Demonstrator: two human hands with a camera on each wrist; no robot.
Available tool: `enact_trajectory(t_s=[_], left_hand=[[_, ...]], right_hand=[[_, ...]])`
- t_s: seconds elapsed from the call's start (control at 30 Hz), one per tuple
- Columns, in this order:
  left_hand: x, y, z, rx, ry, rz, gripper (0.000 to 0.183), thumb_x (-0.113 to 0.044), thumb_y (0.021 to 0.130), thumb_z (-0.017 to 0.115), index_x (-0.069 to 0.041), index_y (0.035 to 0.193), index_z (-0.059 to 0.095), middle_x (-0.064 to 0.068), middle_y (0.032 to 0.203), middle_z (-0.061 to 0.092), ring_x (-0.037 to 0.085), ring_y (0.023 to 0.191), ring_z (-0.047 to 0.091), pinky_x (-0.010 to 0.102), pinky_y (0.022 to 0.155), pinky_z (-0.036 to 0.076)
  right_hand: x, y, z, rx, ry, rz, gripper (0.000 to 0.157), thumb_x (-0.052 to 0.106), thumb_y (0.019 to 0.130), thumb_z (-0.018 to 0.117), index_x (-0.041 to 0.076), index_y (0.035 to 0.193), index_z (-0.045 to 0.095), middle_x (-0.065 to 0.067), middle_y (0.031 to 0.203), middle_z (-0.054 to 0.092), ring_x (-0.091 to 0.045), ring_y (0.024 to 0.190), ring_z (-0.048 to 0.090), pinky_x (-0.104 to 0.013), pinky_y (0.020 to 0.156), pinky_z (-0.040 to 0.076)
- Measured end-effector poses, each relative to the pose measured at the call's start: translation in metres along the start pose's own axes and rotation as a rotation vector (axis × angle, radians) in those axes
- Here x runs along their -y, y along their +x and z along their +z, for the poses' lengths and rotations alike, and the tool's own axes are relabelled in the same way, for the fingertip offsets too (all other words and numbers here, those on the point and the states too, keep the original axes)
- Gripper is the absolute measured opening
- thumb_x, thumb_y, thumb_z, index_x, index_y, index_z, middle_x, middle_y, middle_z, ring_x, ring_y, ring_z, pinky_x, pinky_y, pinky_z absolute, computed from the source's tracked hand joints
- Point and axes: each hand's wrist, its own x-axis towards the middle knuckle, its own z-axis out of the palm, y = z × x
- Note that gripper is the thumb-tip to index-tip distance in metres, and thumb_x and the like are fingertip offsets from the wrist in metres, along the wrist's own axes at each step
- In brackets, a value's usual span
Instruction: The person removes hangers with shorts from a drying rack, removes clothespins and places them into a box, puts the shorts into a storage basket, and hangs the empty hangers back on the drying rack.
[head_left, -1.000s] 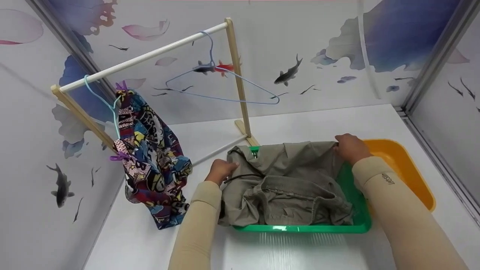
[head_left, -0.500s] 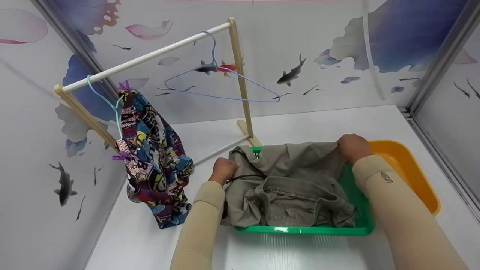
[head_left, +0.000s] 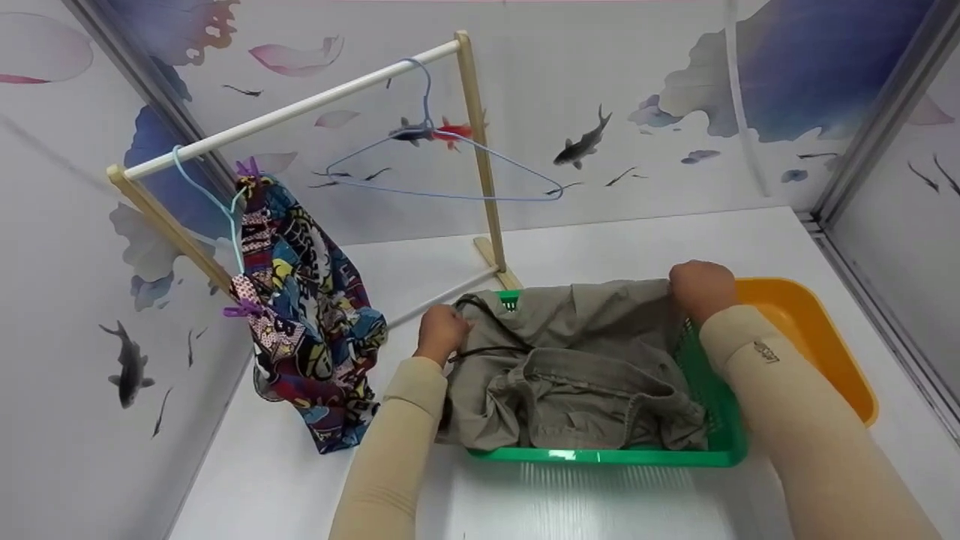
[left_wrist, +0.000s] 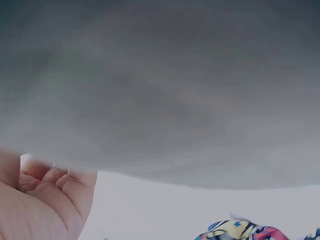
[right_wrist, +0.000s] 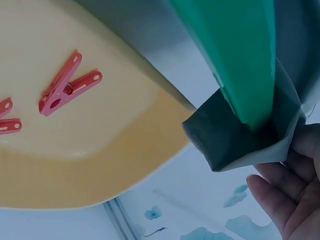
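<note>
Spilling over the left side of the green basket (head_left: 600, 456), whose front rim is nearest, the khaki garment (head_left: 577, 371) has its far edge stretched between two hands. The left hand (head_left: 441, 332) appears to pinch one end, though its wrist view hides the contact; the right hand (head_left: 703, 287) pinches the other, where cloth folds round the basket's rim. Even tension, that fold kept from snagging and the black cord (head_left: 491, 350) left free would probably serve best. Beyond are the yellow tray (head_left: 814, 337) with red clips (right_wrist: 64, 76), then the rack (head_left: 300, 108) bearing a printed garment (head_left: 300, 300) and blue hanger (head_left: 427, 90).
</note>
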Motion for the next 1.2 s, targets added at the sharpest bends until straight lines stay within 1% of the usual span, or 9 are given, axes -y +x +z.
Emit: enact_trajectory(t_s=[0.1,0.27,0.33,0.43,0.53,0.63,0.77,1.0,1.2], left_hand=[[-0.006,-0.004,-0.005,-0.004,-0.055,0.026,0.049,-0.005,0.088,0.065,-0.015,0.052,0.033,-0.004,0.049,0.025,0.012,0.047,0.027,0.028,0.056,0.033],[-0.018,-0.011,-0.010,0.066,-0.286,-0.026,0.045,-0.001,0.091,0.060,-0.015,0.059,0.031,-0.004,0.052,0.023,0.012,0.045,0.025,0.030,0.052,0.032],[-0.024,-0.013,-0.010,0.087,-0.313,-0.022,0.044,-0.003,0.092,0.059,-0.015,0.060,0.031,-0.003,0.053,0.023,0.012,0.046,0.025,0.030,0.050,0.030],[-0.033,-0.016,-0.010,0.092,-0.247,0.040,0.041,-0.007,0.093,0.060,-0.014,0.061,0.036,-0.003,0.054,0.028,0.012,0.048,0.029,0.029,0.051,0.030],[-0.043,-0.021,-0.009,0.090,-0.182,0.098,0.033,-0.012,0.095,0.060,-0.013,0.065,0.045,-0.002,0.057,0.039,0.013,0.052,0.038,0.028,0.053,0.034],[-0.052,-0.025,-0.008,0.093,-0.154,0.151,0.023,-0.013,0.095,0.061,-0.010,0.073,0.054,-0.002,0.062,0.047,0.012,0.055,0.045,0.027,0.055,0.037],[-0.064,-0.031,-0.003,0.097,-0.153,0.237,0.018,-0.012,0.094,0.062,-0.006,0.078,0.060,-0.002,0.062,0.047,0.013,0.056,0.045,0.026,0.055,0.038],[-0.083,-0.044,0.011,0.112,-0.160,0.353,0.016,-0.010,0.092,0.065,-0.002,0.079,0.064,-0.003,0.066,0.052,0.010,0.059,0.046,0.023,0.055,0.037],[-0.091,-0.060,0.024,0.165,-0.149,0.407,0.016,-0.010,0.093,0.064,-0.003,0.078,0.063,-0.004,0.068,0.051,0.009,0.059,0.045,0.022,0.057,0.037]], right_hand=[[0.000,-0.003,-0.005,-0.012,0.021,0.014,0.012,0.001,0.087,0.062,-0.009,0.085,0.069,-0.019,0.071,0.065,-0.029,0.062,0.060,-0.050,0.066,0.056],[0.003,-0.008,-0.014,-0.041,0.083,0.025,0.010,-0.002,0.086,0.061,-0.007,0.087,0.070,-0.021,0.077,0.068,-0.030,0.065,0.061,-0.052,0.067,0.056],[0.006,-0.011,-0.017,-0.056,0.121,0.027,0.014,-0.002,0.088,0.058,-0.007,0.091,0.071,-0.023,0.084,0.069,-0.033,0.071,0.063,-0.053,0.071,0.055],[0.012,-0.016,-0.023,-0.092,0.195,0.034,0.020,-0.001,0.091,0.053,-0.006,0.100,0.071,-0.024,0.096,0.069,-0.037,0.081,0.064,-0.055,0.079,0.053],[0.022,-0.024,-0.029,-0.136,0.266,0.033,0.024,0.002,0.094,0.050,-0.005,0.105,0.070,-0.024,0.101,0.069,-0.040,0.087,0.064,-0.056,0.082,0.052],[0.033,-0.031,-0.035,-0.167,0.310,0.014,0.025,0.004,0.094,0.050,-0.002,0.108,0.070,-0.023,0.103,0.069,-0.040,0.090,0.064,-0.056,0.081,0.052],[0.049,-0.041,-0.040,-0.206,0.340,-0.032,0.025,0.006,0.095,0.050,0.000,0.109,0.070,-0.022,0.105,0.069,-0.041,0.092,0.065,-0.056,0.082,0.051],[0.072,-0.063,-0.039,-0.298,0.349,-0.168,0.019,0.004,0.093,0.058,0.002,0.105,0.071,-0.018,0.093,0.071,-0.037,0.076,0.066,-0.051,0.072,0.055],[0.089,-0.082,-0.031,-0.303,0.360,-0.250,0.016,0.004,0.091,0.062,0.003,0.103,0.072,-0.012,0.086,0.071,-0.027,0.070,0.066,-0.044,0.069,0.057]])
